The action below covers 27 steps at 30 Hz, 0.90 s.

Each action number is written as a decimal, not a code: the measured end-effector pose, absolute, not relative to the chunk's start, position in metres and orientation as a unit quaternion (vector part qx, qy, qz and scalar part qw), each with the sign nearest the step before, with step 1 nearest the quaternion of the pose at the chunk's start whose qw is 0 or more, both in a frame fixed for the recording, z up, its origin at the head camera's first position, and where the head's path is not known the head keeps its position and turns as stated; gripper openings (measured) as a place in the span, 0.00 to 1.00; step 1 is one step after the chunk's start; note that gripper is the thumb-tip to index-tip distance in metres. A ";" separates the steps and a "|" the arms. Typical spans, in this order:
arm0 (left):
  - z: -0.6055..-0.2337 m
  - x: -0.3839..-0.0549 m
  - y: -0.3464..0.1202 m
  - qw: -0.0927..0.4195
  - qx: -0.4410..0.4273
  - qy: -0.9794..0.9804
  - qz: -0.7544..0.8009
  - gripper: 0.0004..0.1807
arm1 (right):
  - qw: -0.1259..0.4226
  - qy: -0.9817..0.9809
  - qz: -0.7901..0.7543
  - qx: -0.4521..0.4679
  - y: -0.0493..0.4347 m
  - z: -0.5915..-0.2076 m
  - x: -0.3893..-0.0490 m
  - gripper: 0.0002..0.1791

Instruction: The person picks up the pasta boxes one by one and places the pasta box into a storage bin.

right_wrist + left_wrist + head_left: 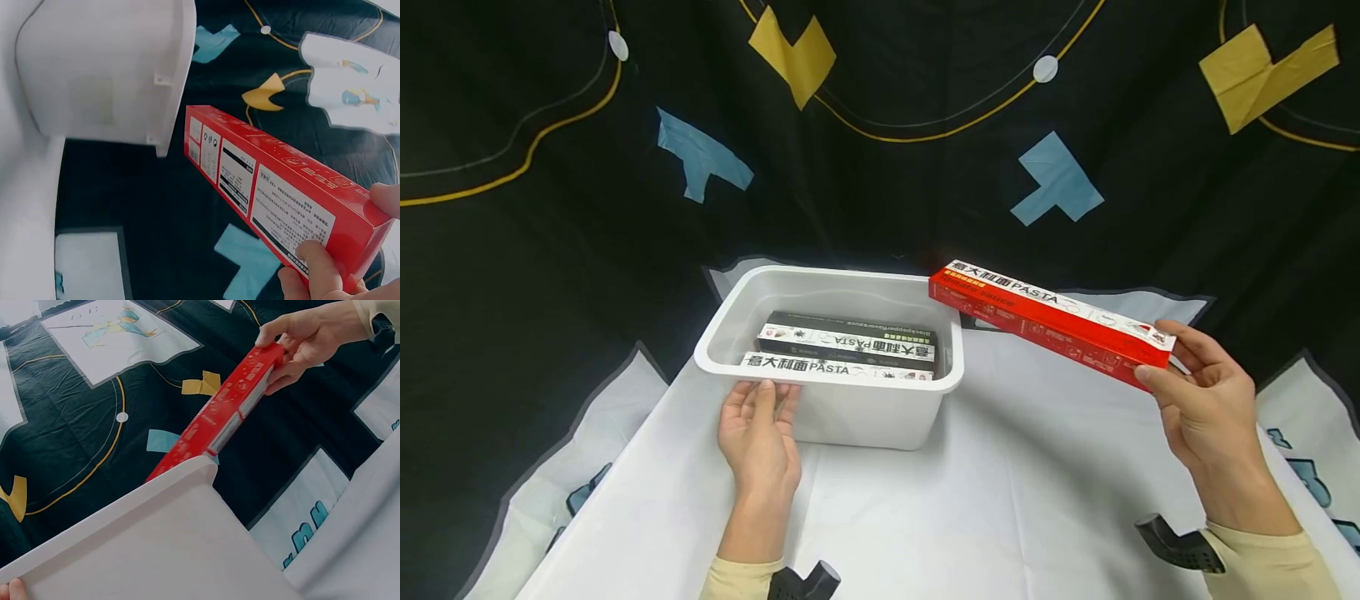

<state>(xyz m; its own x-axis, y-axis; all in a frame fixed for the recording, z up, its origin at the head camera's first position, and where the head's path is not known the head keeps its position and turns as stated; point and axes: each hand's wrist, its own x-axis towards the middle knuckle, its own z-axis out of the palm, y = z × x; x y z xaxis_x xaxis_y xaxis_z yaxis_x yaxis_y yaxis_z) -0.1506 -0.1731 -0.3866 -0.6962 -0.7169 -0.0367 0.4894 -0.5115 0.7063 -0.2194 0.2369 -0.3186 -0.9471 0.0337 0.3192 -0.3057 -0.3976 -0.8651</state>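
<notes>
My right hand [1206,396] pinches the near end of a long red pasta box [1045,321], thumb on one side and fingers on the other. The box is held in the air, its far end overlapping the right rim of a white plastic bin [868,417] in the head view. My left hand [763,437] grips the bin's front rim at the left, thumb on the rim and fingers beneath it. Inside lie black-and-white pasta boxes [850,337], the front one partly hidden by the rim. In the right wrist view, printed label panels show on the red box's underside [234,178].
The bin stands on a table with a white cloth [970,508]. Behind it hangs a dark curtain [880,200] with yellow and blue patches. Black wrist devices [1180,546] sit on both sleeves.
</notes>
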 end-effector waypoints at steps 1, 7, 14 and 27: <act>-0.386 -0.150 -0.173 0.353 0.164 -0.346 -0.854 0.16 | 0.100 -0.539 0.826 0.132 0.234 -0.318 -0.221 0.30; -0.386 -0.148 -0.174 0.349 0.166 -0.353 -0.852 0.16 | 0.065 -0.542 0.820 0.169 0.212 -0.313 -0.233 0.30; -0.387 -0.149 -0.174 0.352 0.161 -0.352 -0.852 0.15 | 0.033 -0.555 0.805 0.204 0.184 -0.310 -0.246 0.30; -0.387 -0.149 -0.173 0.353 0.164 -0.355 -0.850 0.15 | -0.013 -0.602 0.769 0.212 0.131 -0.315 -0.271 0.30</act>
<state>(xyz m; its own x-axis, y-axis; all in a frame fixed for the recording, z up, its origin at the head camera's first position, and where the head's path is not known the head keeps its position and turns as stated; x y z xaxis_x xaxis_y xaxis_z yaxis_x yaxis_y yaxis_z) -0.1487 -0.1730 -0.3868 -0.6970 -0.7165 -0.0281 0.4836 -0.4986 0.7194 -0.2714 0.1308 -0.3152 -0.9096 -0.2761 0.3106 -0.2351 -0.2742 -0.9325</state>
